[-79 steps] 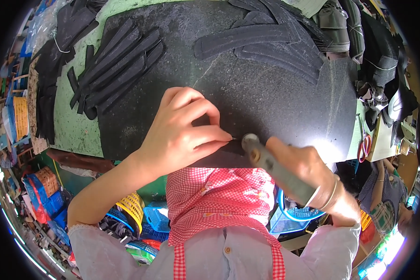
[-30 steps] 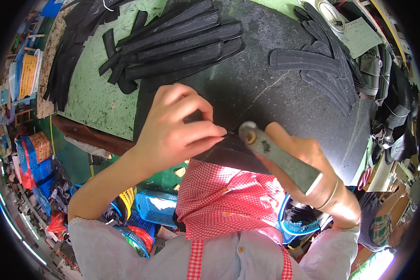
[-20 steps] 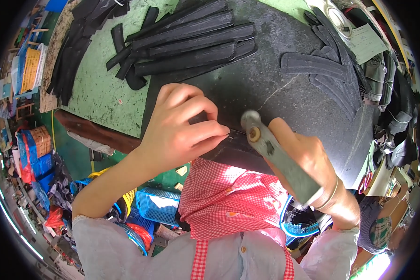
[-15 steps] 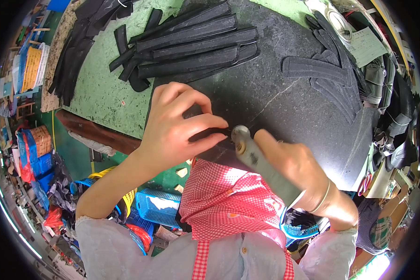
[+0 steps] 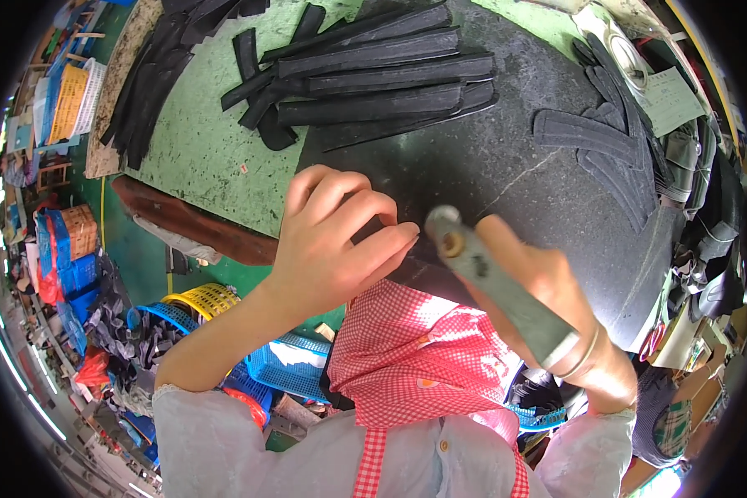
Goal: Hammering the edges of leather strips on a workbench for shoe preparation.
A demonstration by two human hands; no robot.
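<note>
tool tip [image 5: 430,217] hidden behind left hand [image 5: 332,241], right fingers unseen

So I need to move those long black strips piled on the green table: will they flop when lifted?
The long black strips look thin and flat, with some ends curving, so probably flexible and light. Loosely stacked, they would likely slide apart.

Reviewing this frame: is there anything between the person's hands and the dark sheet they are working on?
Nothing visible. The left hand presses its fingers straight onto the near edge of the dark sheet, and the right hand brings the grey metal tool to the same spot. The stacked black strips and cut pieces lie farther back.
</note>
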